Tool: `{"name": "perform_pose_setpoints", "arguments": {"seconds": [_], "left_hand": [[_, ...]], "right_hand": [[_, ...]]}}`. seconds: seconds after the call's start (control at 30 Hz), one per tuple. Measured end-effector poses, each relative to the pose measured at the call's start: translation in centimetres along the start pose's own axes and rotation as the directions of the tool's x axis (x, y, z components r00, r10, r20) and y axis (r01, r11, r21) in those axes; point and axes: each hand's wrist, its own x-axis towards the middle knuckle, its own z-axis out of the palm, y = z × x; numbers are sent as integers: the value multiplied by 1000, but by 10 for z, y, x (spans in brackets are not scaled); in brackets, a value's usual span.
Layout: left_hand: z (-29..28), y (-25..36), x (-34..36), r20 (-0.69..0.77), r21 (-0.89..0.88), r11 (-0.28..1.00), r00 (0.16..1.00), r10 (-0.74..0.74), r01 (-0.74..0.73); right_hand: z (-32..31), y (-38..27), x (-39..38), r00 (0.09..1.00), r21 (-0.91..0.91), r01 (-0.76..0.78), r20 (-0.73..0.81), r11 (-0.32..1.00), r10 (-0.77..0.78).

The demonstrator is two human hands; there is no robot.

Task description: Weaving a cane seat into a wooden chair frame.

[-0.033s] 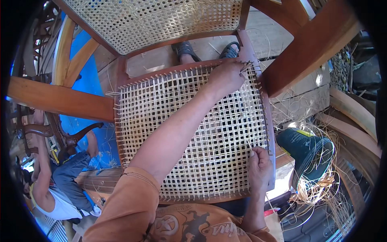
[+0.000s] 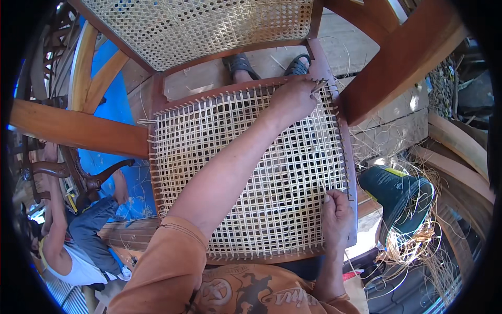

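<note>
A wooden chair seat (image 2: 353, 220) carries an open weave of pale cane (image 2: 251, 178), with strand ends and pegs along its frame. My left arm reaches across the weave. At the far right corner, my left hand (image 2: 295, 100) is closed on a thin pointed tool (image 2: 318, 89), its tip close to the seat's edge; the fingers are partly hidden. Lower down at the right side, my right hand (image 2: 337, 214) is closed in a pinch on a pale cane strand (image 2: 322, 187) that runs up over the weave.
A caned backrest (image 2: 209, 26) stands beyond the seat, between wooden arms (image 2: 78, 128). On the right, a dark green bucket (image 2: 395, 196) lies tipped among loose cane strands (image 2: 413, 246). Sandalled feet (image 2: 240, 67) show behind the seat. Another person (image 2: 68, 251) sits at far left beside carved dark wood (image 2: 94, 180).
</note>
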Motion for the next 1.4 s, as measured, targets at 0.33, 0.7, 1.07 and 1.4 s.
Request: {"name": "perform_pose_setpoints", "arguments": {"seconds": [0.33,0.7,1.07,1.4], "left_hand": [[-1,-2,8,83,4,999,996,-36,36],[-64,-9,-127,133,-609,654,871,-473,448],[-61,-34,-176,-95,-557,692,793,-601,458],[-64,-35,-170,-61,-563,657,768,-637,500]], "right_hand": [[2,6,3,998,47,56,-13,997,-55],[7,19,9,990,55,135,-38,989,-133],[8,4,12,999,87,38,-27,995,-36],[8,0,13,1000,157,4,6,988,-5]]}}
